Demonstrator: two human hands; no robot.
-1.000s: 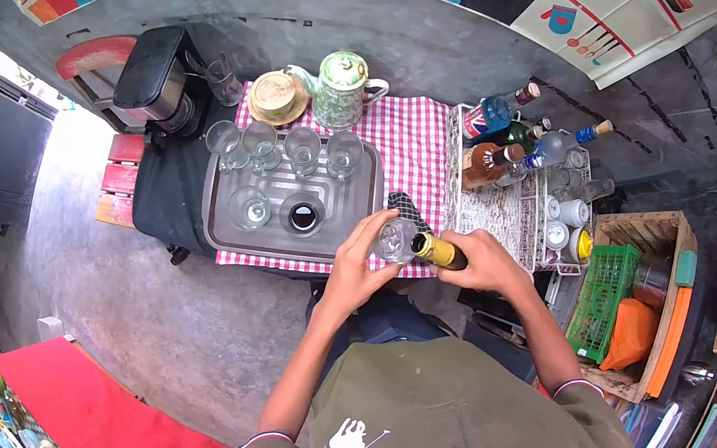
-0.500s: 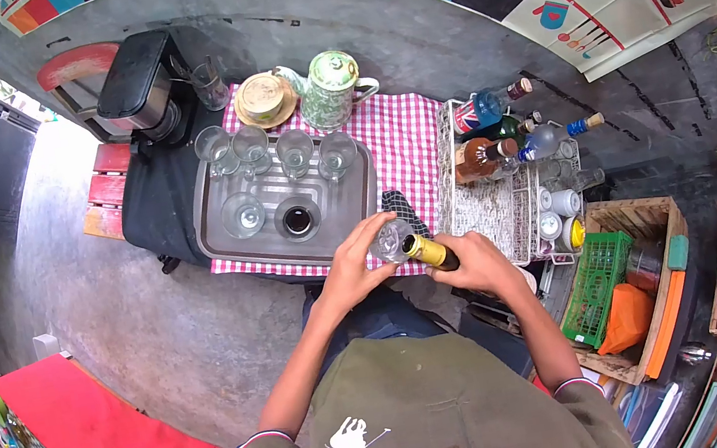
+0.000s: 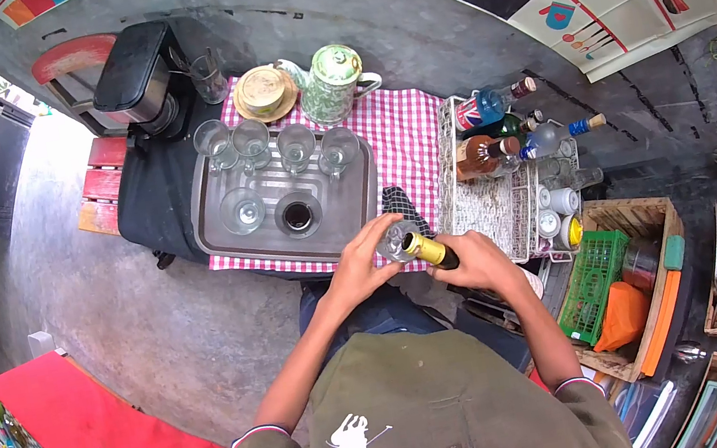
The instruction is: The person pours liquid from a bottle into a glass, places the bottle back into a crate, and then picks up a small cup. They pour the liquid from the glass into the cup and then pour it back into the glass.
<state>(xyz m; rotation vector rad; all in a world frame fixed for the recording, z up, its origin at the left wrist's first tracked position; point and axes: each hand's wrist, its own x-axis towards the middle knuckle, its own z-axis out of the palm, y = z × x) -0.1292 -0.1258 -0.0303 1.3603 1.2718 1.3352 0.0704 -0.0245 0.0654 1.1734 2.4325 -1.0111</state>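
My left hand (image 3: 363, 265) is wrapped round a clear glass (image 3: 395, 242) near the table's front edge. In my right hand (image 3: 477, 261) is a dark bottle (image 3: 431, 252) with gold foil on its neck, tilted so that its mouth lies at the glass rim. Whether liquid is flowing cannot be made out. On the grey tray (image 3: 214, 231), left of my hands, a glass with dark liquid (image 3: 297, 216) stands beside an empty-looking glass (image 3: 243, 210). Several clear glasses (image 3: 298, 147) are lined up along the tray's back. A dark checked cloth (image 3: 403, 206) lies just behind my hands.
A green patterned pot (image 3: 334, 82) and a lidded cup (image 3: 263, 92) stand behind the tray. The coffee maker (image 3: 139, 79) is at the back left. To the right, a white wire rack (image 3: 481, 214) holds several bottles, beside a wooden crate (image 3: 669, 217) with a green basket (image 3: 595, 285).
The view has shifted slightly. My hands still hold the glass and the bottle together, in nearly the same pose.
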